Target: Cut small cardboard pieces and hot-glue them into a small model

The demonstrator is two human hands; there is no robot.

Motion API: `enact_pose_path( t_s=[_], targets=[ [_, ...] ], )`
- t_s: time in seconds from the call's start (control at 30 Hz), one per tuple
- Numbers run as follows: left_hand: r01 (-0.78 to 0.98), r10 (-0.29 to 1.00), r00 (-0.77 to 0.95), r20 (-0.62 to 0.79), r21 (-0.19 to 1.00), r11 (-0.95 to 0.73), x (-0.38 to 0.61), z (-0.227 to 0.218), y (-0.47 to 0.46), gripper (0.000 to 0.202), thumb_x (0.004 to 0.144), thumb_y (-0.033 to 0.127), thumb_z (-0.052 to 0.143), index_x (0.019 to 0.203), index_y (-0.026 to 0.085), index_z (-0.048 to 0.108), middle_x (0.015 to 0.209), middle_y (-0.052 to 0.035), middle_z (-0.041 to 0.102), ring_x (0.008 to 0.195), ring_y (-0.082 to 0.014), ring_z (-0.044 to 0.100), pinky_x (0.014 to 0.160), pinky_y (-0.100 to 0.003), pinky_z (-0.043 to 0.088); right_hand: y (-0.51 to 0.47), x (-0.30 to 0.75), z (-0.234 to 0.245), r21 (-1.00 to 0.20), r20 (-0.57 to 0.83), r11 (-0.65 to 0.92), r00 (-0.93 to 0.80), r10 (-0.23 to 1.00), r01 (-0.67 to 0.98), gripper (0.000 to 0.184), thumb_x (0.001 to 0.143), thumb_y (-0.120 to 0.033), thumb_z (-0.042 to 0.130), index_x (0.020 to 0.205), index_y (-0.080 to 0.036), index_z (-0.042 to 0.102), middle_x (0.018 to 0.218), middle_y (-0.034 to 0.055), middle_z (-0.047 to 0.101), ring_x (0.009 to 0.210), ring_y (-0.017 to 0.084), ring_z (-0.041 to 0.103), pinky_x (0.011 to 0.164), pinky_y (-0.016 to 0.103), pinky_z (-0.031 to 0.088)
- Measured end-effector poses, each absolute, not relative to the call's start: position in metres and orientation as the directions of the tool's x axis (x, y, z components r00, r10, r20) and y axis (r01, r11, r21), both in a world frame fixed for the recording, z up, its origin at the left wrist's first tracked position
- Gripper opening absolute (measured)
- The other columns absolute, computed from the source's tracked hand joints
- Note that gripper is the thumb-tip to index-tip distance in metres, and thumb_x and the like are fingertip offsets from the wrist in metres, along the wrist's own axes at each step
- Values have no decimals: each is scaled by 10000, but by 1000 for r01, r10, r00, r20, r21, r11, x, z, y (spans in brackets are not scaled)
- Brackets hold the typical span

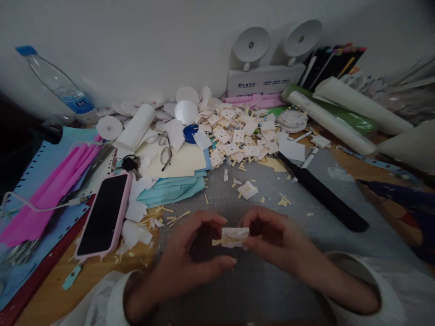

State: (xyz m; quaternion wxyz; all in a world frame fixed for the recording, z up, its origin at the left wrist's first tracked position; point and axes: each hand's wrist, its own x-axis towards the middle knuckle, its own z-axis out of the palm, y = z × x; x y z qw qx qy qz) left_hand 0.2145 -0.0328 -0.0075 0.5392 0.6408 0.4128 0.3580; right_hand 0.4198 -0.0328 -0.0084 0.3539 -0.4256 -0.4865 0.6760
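Between my hands is a small white folded paper piece (235,237) with a yellowish strip along it. My right hand (277,235) pinches its right end between thumb and fingers. My left hand (197,253) curves around the left side, thumb and fingers apart, and does not grip the piece. Just beyond lies a similar small white paper piece (248,190) on the grey cutting mat (272,290). Farther back rises a heap of small cream paper squares (238,136) with dark marks and yellow strips.
A pink-cased phone (103,215) and pink sheets (50,194) lie left, near a leaning water bottle (64,86). Glasses (166,154) rest by blue-green paper (173,188). To the right are a black long-handled tool (326,194), rolls (333,120) and markers (333,65). A two-lamp emergency light (265,77) stands behind.
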Motion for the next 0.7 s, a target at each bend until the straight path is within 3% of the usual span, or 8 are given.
enact_pose_path(
  t_s=[0.17,0.3,0.5,0.7],
  targets=[
    [65,915,401,46,995,-78,212,-7,-30,242,843,213,640,1066,271,564,905,3,572,848,-137,557,759,-235,476,-31,421,-5,-954,-239,-286,-350,906,-88,285,731,-398,720,759,-207,510,706,-18,539,639,102,498,560,221,398],
    [195,900,424,100,960,-199,211,-7,-32,364,792,191,682,1110,278,526,963,-2,560,882,-149,555,766,-245,473,-32,421,-10,-958,-227,-272,-340,913,-92,269,726,-376,718,758,-208,510,711,-16,539,645,106,497,572,226,404],
    [421,812,523,257,751,-509,215,-5,-30,515,736,171,717,1183,267,483,1153,-41,535,1068,-192,534,916,-302,443,-29,418,-20,-967,-196,-241,-358,913,-85,184,726,-292,656,753,-207,495,691,-28,517,612,95,466,549,223,377],
    [517,754,580,307,577,-632,220,-7,-25,379,795,129,642,1130,255,516,1017,-9,633,948,-181,579,853,-315,447,-24,414,-21,-993,-97,-114,-347,933,-29,162,708,-268,631,740,-212,483,695,-32,508,629,104,489,572,235,415]
  ],
)
